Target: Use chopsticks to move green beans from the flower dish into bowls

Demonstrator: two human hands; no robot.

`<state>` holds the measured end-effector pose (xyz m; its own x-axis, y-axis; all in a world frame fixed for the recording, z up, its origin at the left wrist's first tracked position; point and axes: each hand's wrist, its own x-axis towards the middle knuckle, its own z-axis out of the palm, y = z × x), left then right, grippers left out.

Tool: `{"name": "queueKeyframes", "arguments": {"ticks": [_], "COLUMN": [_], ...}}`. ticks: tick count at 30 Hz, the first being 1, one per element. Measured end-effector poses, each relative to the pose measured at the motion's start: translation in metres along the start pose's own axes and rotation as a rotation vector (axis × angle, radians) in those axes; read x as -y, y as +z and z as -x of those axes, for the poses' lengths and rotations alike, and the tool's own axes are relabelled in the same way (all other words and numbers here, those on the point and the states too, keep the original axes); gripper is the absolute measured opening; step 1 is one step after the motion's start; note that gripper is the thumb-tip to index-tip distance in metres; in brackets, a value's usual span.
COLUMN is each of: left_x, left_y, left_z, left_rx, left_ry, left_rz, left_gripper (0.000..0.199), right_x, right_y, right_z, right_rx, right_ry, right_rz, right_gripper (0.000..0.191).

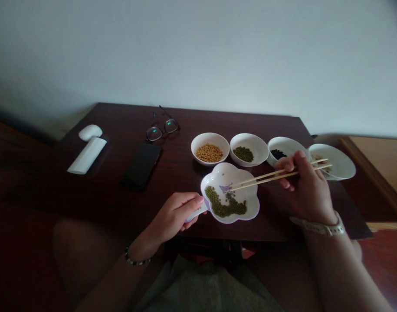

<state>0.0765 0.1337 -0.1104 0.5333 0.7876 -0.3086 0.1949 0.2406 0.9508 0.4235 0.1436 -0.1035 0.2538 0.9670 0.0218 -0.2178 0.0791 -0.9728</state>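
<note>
My left hand point(178, 214) is closed round the handle of a white flower-shaped dish point(250, 203) with a purple rim. Green beans point(226, 209) lie along its near and left side. My right hand point(307, 186) grips a pair of wooden chopsticks point(270, 177), whose tips are inside the dish close to a purple printed figure. Behind the dish stand a bowl point(210, 138) of yellow beans and a bowl point(258, 145) of green beans. Farther right are a bowl point(289, 145) with black beans and a bowl point(341, 162) with pale contents, both partly hidden by my right hand.
Eyeglasses point(162, 130) and a black phone point(142, 166) lie on the dark table point(116, 125), left of the bowls. At the far left is a white object point(87, 156) with a rounded end. A pale wall point(198, 56) rises behind the table.
</note>
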Motion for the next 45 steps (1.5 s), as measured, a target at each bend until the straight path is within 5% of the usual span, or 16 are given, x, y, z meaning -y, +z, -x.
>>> {"name": "queueKeyframes", "arguments": {"ticks": [5,13,16,21,28,45], "left_x": [0.005,0.006,0.005,0.003,0.001,0.001], "left_y": [-0.006,-0.010,-0.009,-0.005,0.000,0.001], "left_z": [0.002,0.002,0.002,0.001,-0.002,-0.002], "left_rx": [0.004,0.002,-0.003,0.002,-0.001,0.000], "left_ry": [0.015,0.024,0.026,0.026,0.012,0.022], "left_rz": [-0.008,0.002,0.010,0.020,0.005,0.017], "left_gripper": [0.051,0.052,0.052,0.051,0.051,0.051], "right_x": [0.003,-0.001,0.003,0.003,-0.008,-0.010], "right_y": [-0.019,-0.026,-0.012,0.005,0.008,0.006], "right_z": [-0.018,-0.018,-0.009,0.004,0.009,0.008], "right_rx": [-0.242,-0.309,-0.270,-0.018,0.145,0.124], "right_ry": [-0.219,-0.316,-0.213,0.039,0.142,0.134], "right_rz": [-0.127,-0.049,-0.053,0.041,0.033,0.050], "right_gripper": [0.041,0.041,0.045,0.050,0.051,0.053]}}
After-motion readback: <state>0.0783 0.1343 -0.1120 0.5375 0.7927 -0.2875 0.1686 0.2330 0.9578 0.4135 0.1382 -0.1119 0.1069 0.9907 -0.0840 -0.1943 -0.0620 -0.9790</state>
